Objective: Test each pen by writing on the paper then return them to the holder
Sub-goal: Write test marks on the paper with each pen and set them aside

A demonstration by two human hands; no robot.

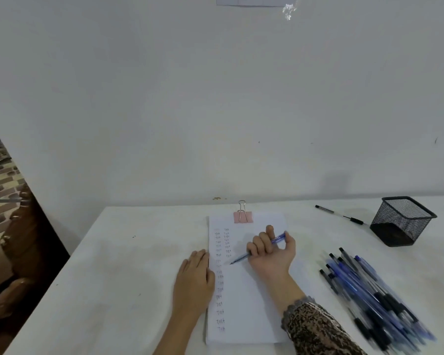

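White table (139, 265) carries all items. Paper (244, 298), a stack bound by a pink clip (243, 217) at its far edge, lies at the table's middle, running from near the far edge to the near edge. Two columns of "Test" marks fill its left side. Left hand (194, 280) lies flat, fingers together, on the paper's left edge, holding nothing. Right hand (272, 249) is clamped on a blue pen (256, 249); the pen tip touches the paper beside the marks. Pens (369, 295), blue and black, lie in a pile near the table's right edge. Mesh holder (401, 221) stands at the far right corner. One black pen (340, 214) lies just left of the holder.
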